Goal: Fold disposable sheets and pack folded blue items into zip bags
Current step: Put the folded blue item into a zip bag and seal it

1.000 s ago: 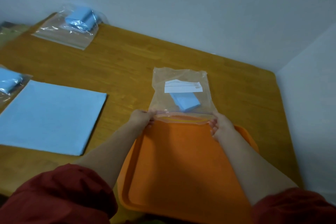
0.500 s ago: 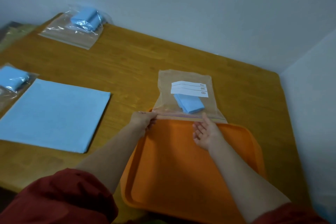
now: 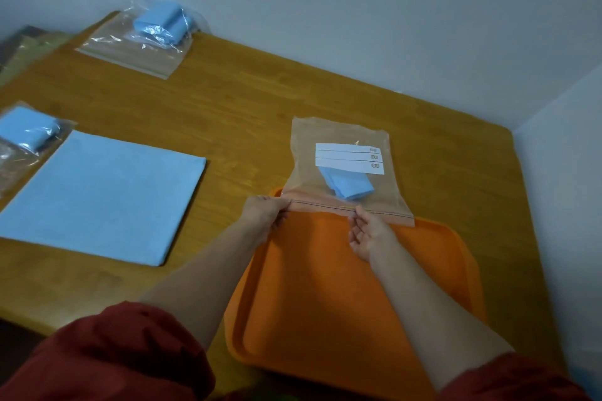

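A clear zip bag point(image 3: 304, 169) lay flat on the wooden table point(image 3: 244, 107), towards its far right corner. Its zip strip rested over the far rim of an orange tray point(image 3: 325, 296). The tray sat at the near edge of the table. One folded blue item point(image 3: 351, 185) lay inside the bag, close to the zip strip and partly under a white label point(image 3: 347, 158) on the bag's face.

The left hand point(image 3: 265, 215) pinched the left end of the zip strip, with its fingers curled round the corner. The right hand point(image 3: 371, 234) pinched the strip near its middle between thumb and forefinger, and its other fingers were loosely bent. Whether the seal was closed could not be determined.

A flat blue sheet point(image 3: 101, 195) lay unfolded near the left edge of the table, well apart from the tray. A second bag point(image 3: 19, 140) holding blue items lay at the left edge, touching the sheet's far corner. A third filled bag point(image 3: 146, 39) lay at the far left corner. Red sleeves point(image 3: 114, 355) covered both upper arms.
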